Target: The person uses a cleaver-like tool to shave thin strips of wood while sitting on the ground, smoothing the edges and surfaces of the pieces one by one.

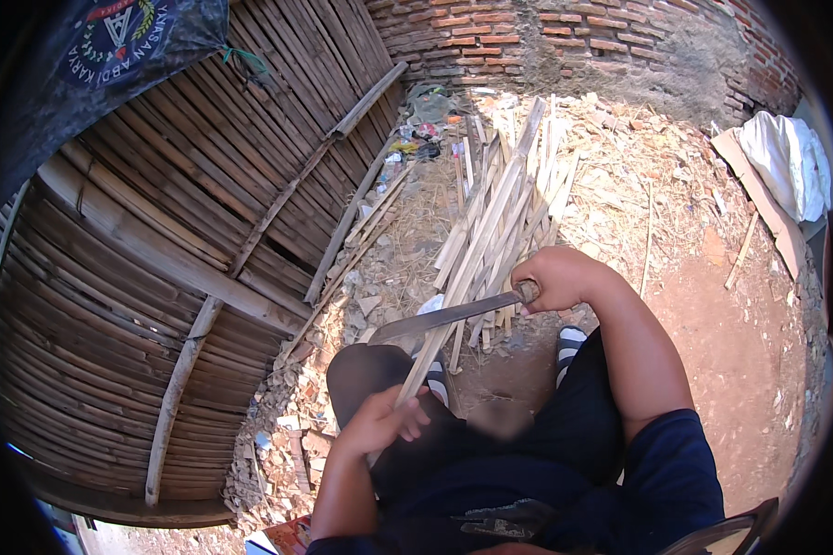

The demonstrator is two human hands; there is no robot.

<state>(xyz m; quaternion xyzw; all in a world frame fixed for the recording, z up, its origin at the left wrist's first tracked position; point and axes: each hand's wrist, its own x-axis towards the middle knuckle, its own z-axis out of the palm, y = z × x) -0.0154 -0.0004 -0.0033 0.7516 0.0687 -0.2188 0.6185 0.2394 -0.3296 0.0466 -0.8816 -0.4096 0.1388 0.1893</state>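
Note:
My right hand (563,277) is closed round the handle of a machete (440,319). Its long dark blade points left, lying across a pale strip of split bamboo or wood (425,368); whether the edge touches the strip I cannot tell. Down by my left thigh, my left hand (379,423) grips the strip's near end. The strip slants away from me toward a loose pile of similar pale strips (509,208) on the ground ahead, where its far end is hard to pick out among them.
A wall of dark bamboo slats (185,185) with wooden poles rises at the left. Behind the pile stands a brick wall (491,32). Rubble (268,462) litters the ground at the left. A white sack (787,157) and a cardboard sheet (759,199) rest at the far right.

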